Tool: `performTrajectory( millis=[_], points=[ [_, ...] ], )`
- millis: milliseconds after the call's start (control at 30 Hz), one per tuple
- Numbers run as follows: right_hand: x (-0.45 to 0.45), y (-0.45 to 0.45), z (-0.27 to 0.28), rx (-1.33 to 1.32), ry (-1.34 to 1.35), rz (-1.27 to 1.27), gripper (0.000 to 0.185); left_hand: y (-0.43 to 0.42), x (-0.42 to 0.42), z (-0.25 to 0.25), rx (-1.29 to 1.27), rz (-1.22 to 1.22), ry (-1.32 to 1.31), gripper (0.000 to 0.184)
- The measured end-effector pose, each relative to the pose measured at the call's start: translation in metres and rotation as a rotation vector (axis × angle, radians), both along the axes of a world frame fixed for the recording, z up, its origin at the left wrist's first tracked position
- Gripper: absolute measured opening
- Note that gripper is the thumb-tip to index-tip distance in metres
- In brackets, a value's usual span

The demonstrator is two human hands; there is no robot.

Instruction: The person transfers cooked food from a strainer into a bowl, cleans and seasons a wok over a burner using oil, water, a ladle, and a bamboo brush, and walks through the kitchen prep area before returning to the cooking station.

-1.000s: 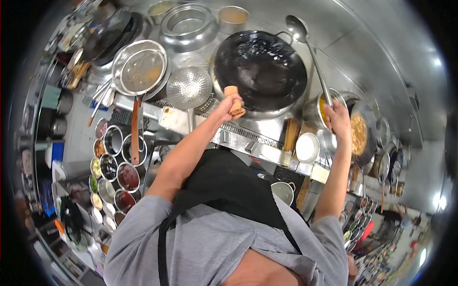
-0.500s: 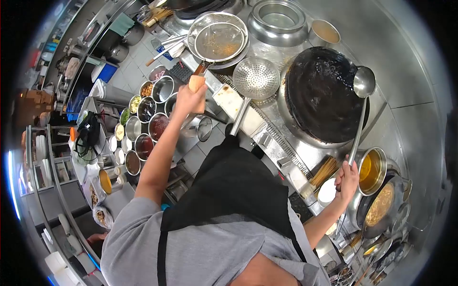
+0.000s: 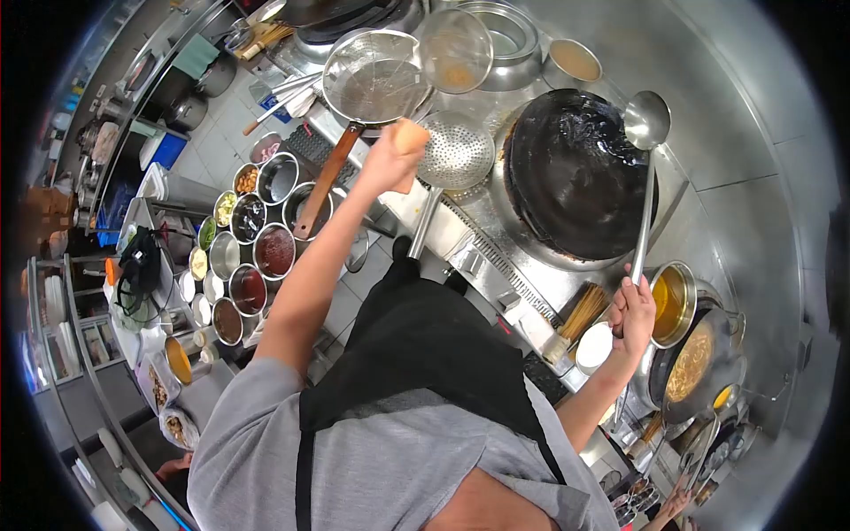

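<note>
My left hand (image 3: pixel 390 166) is closed around a thick, pale wooden handle. Beyond it a round fine-mesh strainer (image 3: pixel 456 53), with brown bits in it, appears to be on that handle. Left of this strainer, a wider sieve (image 3: pixel 372 75) lies with its dark wooden handle (image 3: pixel 328 181) pointing toward the pots. A perforated skimmer (image 3: pixel 454 150) rests just right of my left fist. My right hand (image 3: pixel 632 310) grips the long handle of a steel ladle (image 3: pixel 647 122). The ladle's bowl is over the far right rim of a black wok (image 3: pixel 580 173), which has a wet sheen.
Several steel pots of sauces and ingredients (image 3: pixel 274 250) stand at left. On the right are a pot of yellow liquid (image 3: pixel 670 305), a pan of food in brown liquid (image 3: pixel 692 363), a bamboo brush (image 3: pixel 583 311) and a white bowl (image 3: pixel 595 347). Another person's hand (image 3: pixel 677 504) shows at lower right.
My left hand has moved right, and the fine-mesh strainer has come out of the wider sieve, whose dark handle now shows fully. My right hand still holds the ladle near the wok.
</note>
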State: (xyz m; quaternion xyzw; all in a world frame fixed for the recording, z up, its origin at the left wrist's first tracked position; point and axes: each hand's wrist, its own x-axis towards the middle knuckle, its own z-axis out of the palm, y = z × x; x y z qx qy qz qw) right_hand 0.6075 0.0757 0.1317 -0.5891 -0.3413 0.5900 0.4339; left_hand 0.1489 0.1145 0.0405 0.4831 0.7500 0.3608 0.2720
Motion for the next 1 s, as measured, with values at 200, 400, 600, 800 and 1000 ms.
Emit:
performTrajectory(
  millis=[200,400,600,800,1000],
  points=[
    [-0.011,-0.004,0.019,0.0,-0.081,-0.036,0.03,0.061,0.065,-0.037,-0.192,-0.241,0.49,0.044],
    [-0.032,0.012,0.03,0.014,-0.193,0.005,0.027,0.062,0.082,-0.046,-0.209,-0.221,0.503,0.039],
    [-0.1,0.08,0.035,0.044,-0.186,0.153,0.027,0.018,0.047,-0.006,-0.094,-0.187,0.247,0.043],
    [-0.208,0.211,-0.019,0.124,-0.323,0.287,0.011,-0.073,-0.026,0.043,0.12,0.117,-0.229,0.051],
    [-0.305,0.327,-0.126,0.139,-0.377,0.242,0.01,-0.111,-0.112,0.025,-0.062,0.211,-0.879,0.04]
  ],
)
